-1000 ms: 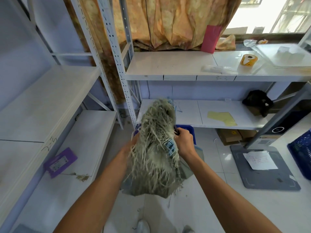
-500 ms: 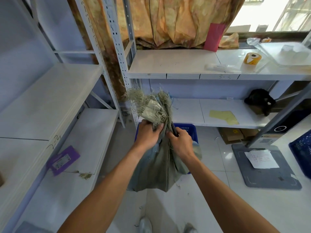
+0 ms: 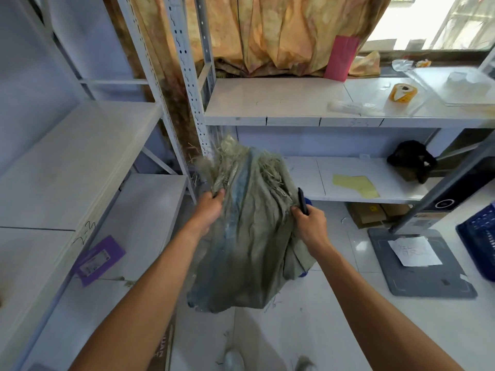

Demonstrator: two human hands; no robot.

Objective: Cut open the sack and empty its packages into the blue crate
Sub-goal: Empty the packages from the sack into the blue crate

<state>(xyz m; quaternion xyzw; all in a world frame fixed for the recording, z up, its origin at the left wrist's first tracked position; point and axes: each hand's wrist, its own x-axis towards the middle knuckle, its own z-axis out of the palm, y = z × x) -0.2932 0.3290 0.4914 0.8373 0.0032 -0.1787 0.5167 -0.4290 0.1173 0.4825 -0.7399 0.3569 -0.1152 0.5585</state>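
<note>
A limp grey-green woven sack (image 3: 251, 236) with a frayed cut edge at its top hangs in front of me above the floor. My left hand (image 3: 210, 210) grips its left upper edge. My right hand (image 3: 310, 223) grips the right upper edge and also holds a black cutter (image 3: 302, 200) that points upward. The blue crate (image 3: 308, 202) is almost wholly hidden behind the sack; only small blue bits show beside my right hand and at the sack's lower right. No packages are visible.
White metal shelving (image 3: 267, 103) runs along the left and back. A grey floor scale (image 3: 417, 266) with a paper on it lies at right, with another blue crate (image 3: 479, 236) beyond it. A purple package (image 3: 99, 259) lies on the low left shelf. Cardboard boxes (image 3: 372, 212) sit under the back shelf.
My hands have moved apart and spread the sack's top wider. Earlier the frayed end hung bunched over the sack; now the sack hangs flat and limp.
</note>
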